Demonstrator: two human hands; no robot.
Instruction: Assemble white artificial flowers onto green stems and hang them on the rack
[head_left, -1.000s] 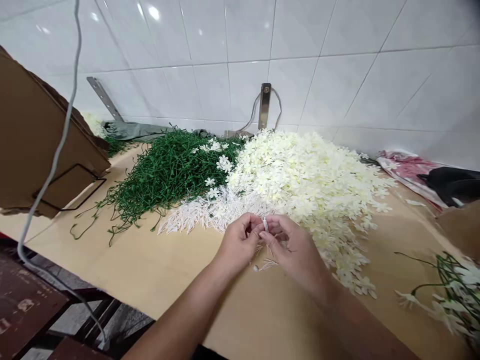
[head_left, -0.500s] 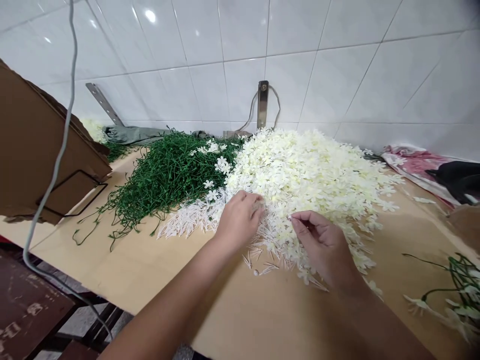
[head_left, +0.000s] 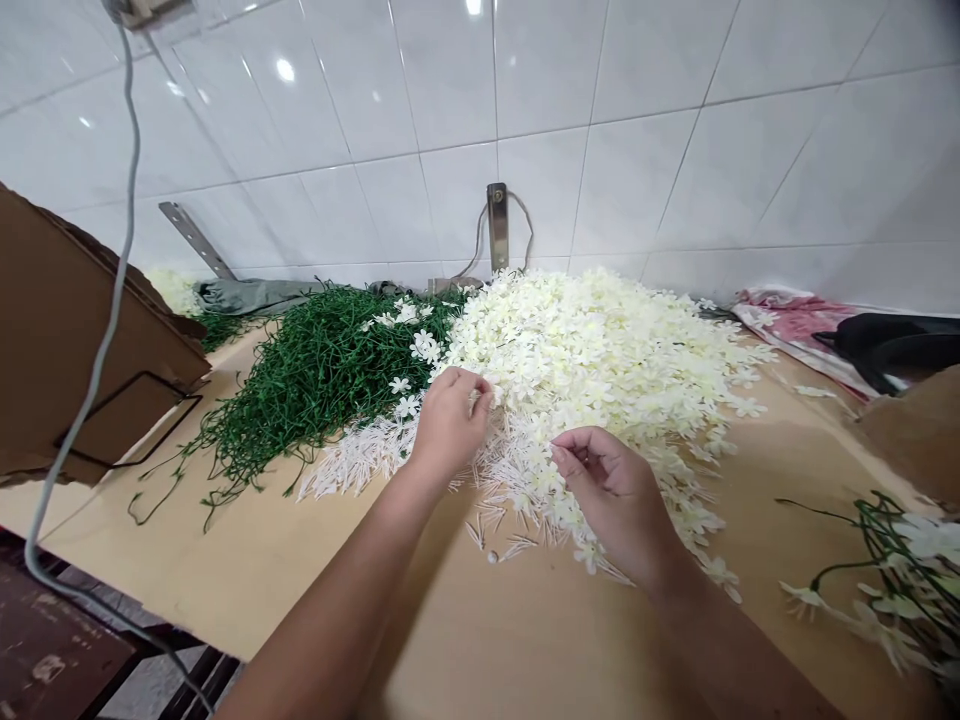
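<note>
Head view: the nearest part of the desk (head_left: 510,630) is bare between the forearms, leaving both elbows room to draw back. Its left edge drops away past the left forearm; slide no parts that way. At the right, stemmed flowers (head_left: 896,603) limit any outward sweep of the right forearm.

Next out lie loose strands (head_left: 517,545) and a small white bead (head_left: 492,557); lift the wrists over these rather than dragging. The right hand (head_left: 619,490) hangs at the near border of the flower heads (head_left: 600,340), thumb and forefinger tips brought together; whether this grip carries a small part cannot be told. Slightly farther, the left hand (head_left: 452,415) reaches, fingers curled, to where the strand pile (head_left: 360,455) meets the flower heads; its fingertips are indistinct, so the state of its grip cannot be told.

For a sound pick, separate one piece, pinch it lightly, and raise it straight up; a sideways pull is likely to bring neighbours along.

Behind the left hand, the green stems (head_left: 322,370) appear prone to snagging. A cardboard box (head_left: 75,350) bounds the left side, and the tiled wall (head_left: 645,190) closes the far edge.
</note>
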